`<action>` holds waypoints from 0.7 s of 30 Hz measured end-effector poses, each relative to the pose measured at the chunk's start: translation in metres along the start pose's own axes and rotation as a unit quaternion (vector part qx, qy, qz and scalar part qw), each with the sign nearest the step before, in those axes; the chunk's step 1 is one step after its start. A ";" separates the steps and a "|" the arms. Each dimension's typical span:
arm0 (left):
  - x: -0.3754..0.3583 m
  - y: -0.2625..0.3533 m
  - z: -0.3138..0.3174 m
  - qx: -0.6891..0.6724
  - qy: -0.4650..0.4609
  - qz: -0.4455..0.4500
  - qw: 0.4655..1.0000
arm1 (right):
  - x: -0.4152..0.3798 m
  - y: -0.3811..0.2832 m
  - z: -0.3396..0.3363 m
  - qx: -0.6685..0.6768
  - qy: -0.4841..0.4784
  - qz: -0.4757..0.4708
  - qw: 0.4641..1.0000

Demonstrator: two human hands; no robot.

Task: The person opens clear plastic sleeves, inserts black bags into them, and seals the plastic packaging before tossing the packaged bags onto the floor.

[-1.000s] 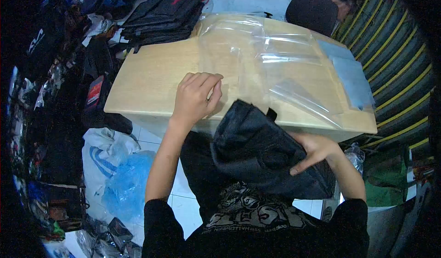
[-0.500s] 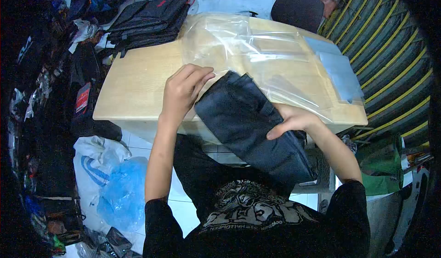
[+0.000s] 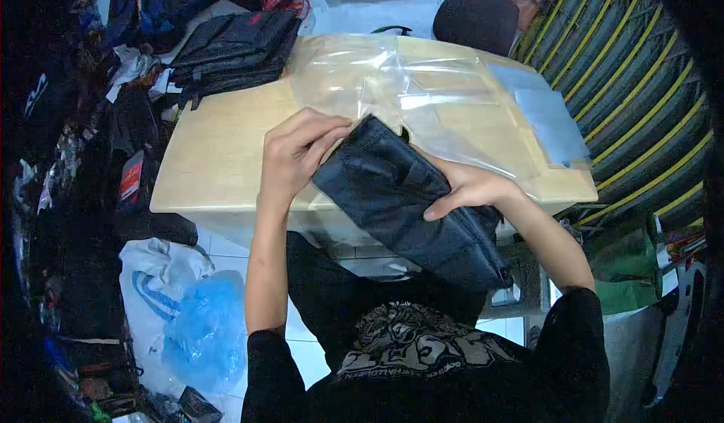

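A folded black fabric item (image 3: 407, 197) is held at a slant over the near edge of the wooden table (image 3: 204, 151). My right hand (image 3: 467, 188) grips its right side, thumb on top and the fingers hidden behind it. My left hand (image 3: 302, 151) is at its upper left corner, fingers pressed together; whatever they may pinch is too small to make out. Clear plastic sheets (image 3: 445, 99) lie on the table beyond the black item.
Black folded bags (image 3: 237, 50) are stacked at the table's back left. Bluish plastic packets (image 3: 550, 118) lie on the right. A blue plastic bag (image 3: 204, 332) is on the floor at left. Yellow-striped tyres (image 3: 626, 84) stand at right, near a black stool seat (image 3: 475, 17).
The black item has shifted slightly to the left with my right hand. Its upper corner is now against the fingers of my left hand. The camera view has moved a little.
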State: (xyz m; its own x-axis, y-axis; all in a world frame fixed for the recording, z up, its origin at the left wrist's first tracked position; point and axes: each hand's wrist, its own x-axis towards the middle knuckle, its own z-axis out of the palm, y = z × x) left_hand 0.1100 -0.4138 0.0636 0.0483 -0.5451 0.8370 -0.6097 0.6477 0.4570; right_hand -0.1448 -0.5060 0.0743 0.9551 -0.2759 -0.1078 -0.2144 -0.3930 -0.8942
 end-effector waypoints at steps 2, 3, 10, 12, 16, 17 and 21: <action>-0.002 0.004 -0.008 0.019 -0.006 -0.026 0.999 | -0.002 -0.007 0.001 0.065 0.045 0.041 0.996; -0.002 0.004 -0.011 0.036 -0.007 -0.018 0.999 | -0.005 -0.015 0.003 0.107 0.080 0.074 0.988; -0.001 0.025 0.020 0.128 -0.015 0.118 0.985 | 0.004 -0.031 0.004 -0.170 0.235 0.125 0.949; -0.005 0.021 0.027 0.141 0.027 0.108 0.984 | 0.011 -0.031 0.001 -0.102 0.230 0.046 0.967; -0.033 0.007 0.012 0.143 0.011 0.021 0.989 | 0.009 -0.006 -0.014 0.275 0.142 0.091 0.946; -0.042 0.004 0.006 0.162 -0.025 -0.001 0.986 | 0.006 0.001 -0.017 0.334 0.139 0.095 0.927; -0.075 -0.004 0.010 0.214 -0.112 -0.044 0.969 | -0.014 0.027 -0.030 0.385 0.145 0.186 0.892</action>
State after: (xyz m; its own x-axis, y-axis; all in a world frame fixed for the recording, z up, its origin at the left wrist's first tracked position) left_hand 0.1009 -0.3807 -0.0043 -0.0283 -0.7210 0.6923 -0.8860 0.3387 0.3165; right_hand -0.1702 -0.5384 0.0650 0.7306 -0.5200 -0.4425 -0.1951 0.4620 -0.8651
